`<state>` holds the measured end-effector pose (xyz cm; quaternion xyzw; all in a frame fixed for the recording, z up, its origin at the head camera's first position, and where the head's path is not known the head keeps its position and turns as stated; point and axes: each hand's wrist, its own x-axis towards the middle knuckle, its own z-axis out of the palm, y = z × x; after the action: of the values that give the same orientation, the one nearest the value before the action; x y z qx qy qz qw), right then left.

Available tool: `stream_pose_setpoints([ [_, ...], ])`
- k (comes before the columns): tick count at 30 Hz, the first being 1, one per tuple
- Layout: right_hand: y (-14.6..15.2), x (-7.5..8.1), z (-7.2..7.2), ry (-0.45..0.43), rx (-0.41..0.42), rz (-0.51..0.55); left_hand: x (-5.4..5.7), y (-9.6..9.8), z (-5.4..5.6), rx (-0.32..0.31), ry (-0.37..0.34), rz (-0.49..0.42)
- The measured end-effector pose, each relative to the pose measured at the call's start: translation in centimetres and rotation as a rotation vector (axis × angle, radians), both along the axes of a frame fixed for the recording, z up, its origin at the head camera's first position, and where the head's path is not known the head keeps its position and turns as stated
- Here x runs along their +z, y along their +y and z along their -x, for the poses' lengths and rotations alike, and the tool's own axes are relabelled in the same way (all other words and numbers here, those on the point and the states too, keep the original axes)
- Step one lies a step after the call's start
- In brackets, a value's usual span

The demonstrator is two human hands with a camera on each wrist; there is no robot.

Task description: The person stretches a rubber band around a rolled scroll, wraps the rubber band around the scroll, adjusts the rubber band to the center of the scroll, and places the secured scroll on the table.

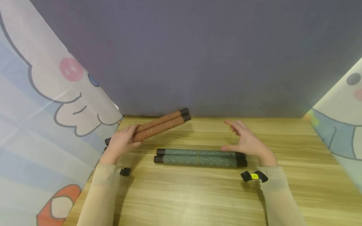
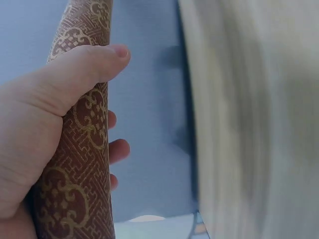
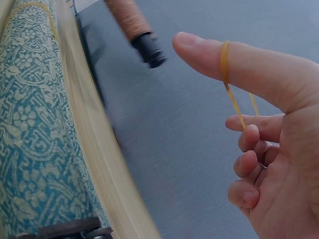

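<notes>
My left hand [image 1: 120,142] grips a pair of rolled brown scrolls [image 1: 159,128] with gold patterns and dark end knobs, slanting up to the right. In the left wrist view my thumb lies across the brown scroll [image 2: 87,119] and fingertips show on its far side. A yellow rubber band [image 3: 225,64] loops over the thumb of my right hand [image 1: 249,142] and runs to its curled fingers. Just below that hand, two green patterned scrolls [image 1: 181,160] lie side by side on the table, with another rubber band [image 1: 198,158] round their middle.
The wood-grain table [image 1: 181,191] ends at a grey upright panel [image 1: 209,62] at the back. Cartoon-printed curtains stand to the left [image 1: 34,125] and right [image 1: 339,125]. Black straps [image 1: 254,176] are worn at both wrists.
</notes>
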<state>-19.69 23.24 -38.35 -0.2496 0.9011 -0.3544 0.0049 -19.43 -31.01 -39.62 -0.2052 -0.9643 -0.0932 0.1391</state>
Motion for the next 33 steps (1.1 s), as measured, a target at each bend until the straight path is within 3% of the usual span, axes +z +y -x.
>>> stream_pose_setpoints([
  [10, 0.3, 0.2, 0.1, 0.002, -0.012, 0.049, 1.9, 3.1, 1.1, -0.024, 0.025, -0.071],
  [17, 0.5, 0.4, -0.1, 0.025, -0.010, 0.058, 2.4, 5.4, 1.4, -0.098, -0.010, -0.175],
  [23, 0.4, 0.3, 0.0, 0.066, 0.005, 0.106, 2.4, 6.7, 1.4, -0.155, -0.054, -0.203],
  [33, -0.1, -0.4, 0.8, 0.131, 0.065, 0.164, 1.7, 7.0, 1.7, -0.154, -0.072, -0.236],
])
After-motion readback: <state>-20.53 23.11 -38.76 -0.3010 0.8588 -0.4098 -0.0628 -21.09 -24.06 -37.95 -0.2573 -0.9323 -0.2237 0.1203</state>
